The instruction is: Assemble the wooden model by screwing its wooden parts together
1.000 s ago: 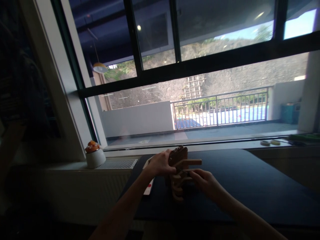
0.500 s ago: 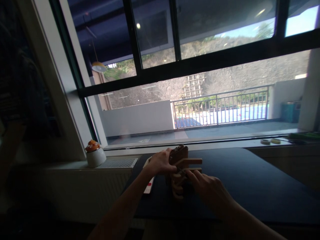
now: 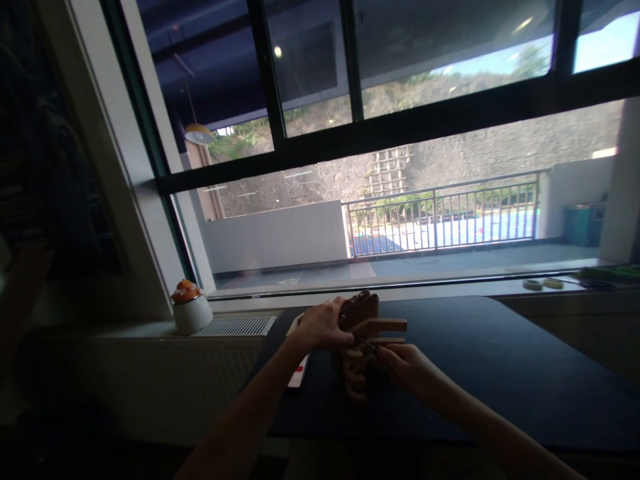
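Note:
Near the window side of the dark table stands a brown wooden piece (image 3: 367,307) with a rough, bark-like edge and several pale prongs (image 3: 387,325). Some prongs stick out to the right; others curl at the bottom. My left hand (image 3: 323,325) is closed around its left side, thumb pointing right. From the right, my right hand (image 3: 407,363) pinches a thin, dark tool (image 3: 369,345), perhaps a screwdriver, whose shaft points up and left toward my left thumb. Its tip and the spot it meets are too small and dark to make out.
The dark table (image 3: 480,360) extends to the right below the window. A flat white and red item (image 3: 299,372) lies left of the wooden piece. On the left sill sits a white pot (image 3: 193,315) with an orange top. Tape rolls (image 3: 533,285) lie on the right sill.
My right hand has turned, its back and fingers now less spread out, and more of the tool shows. The wooden piece has shifted very slightly right. My left hand stays on it.

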A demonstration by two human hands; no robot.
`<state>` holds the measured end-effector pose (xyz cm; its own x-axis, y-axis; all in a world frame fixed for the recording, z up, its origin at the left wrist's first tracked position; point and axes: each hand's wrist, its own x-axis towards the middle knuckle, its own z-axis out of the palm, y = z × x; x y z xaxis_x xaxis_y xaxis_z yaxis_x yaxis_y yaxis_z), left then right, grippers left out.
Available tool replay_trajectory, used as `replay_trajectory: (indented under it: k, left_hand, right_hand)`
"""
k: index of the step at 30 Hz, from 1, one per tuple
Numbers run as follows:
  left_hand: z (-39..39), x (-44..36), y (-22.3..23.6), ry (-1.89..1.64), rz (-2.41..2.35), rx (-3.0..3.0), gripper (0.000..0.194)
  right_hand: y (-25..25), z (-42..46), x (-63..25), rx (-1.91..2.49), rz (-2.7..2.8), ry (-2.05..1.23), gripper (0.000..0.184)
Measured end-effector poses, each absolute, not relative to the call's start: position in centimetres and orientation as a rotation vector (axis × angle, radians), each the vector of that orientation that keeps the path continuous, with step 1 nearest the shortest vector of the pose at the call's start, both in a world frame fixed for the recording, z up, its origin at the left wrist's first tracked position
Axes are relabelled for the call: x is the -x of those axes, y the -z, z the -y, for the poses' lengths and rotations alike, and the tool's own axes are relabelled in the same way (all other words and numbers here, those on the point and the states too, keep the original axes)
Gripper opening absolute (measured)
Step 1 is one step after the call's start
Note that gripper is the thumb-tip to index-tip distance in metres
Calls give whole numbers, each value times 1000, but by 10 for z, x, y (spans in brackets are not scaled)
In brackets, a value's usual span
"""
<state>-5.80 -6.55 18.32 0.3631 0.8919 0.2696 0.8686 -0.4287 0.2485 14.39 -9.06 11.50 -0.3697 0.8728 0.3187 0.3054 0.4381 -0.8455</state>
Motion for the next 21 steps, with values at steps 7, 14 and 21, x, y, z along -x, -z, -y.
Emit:
replay_trajectory:
  k: [7, 14, 21]
  left_hand:
    - [59, 63, -180, -558, -1645, -2527, 69]
    - [59, 63, -180, -602, -1601, -2539, 65]
    - [60, 63, -183, -594, -1586, -2535, 62]
  right_hand:
    - [-118, 112, -155, 1151, 2182, -271, 57]
    - [-109, 108, -160, 872, 2284, 594, 43]
    - [-98, 102, -160, 1024, 2198, 273, 23]
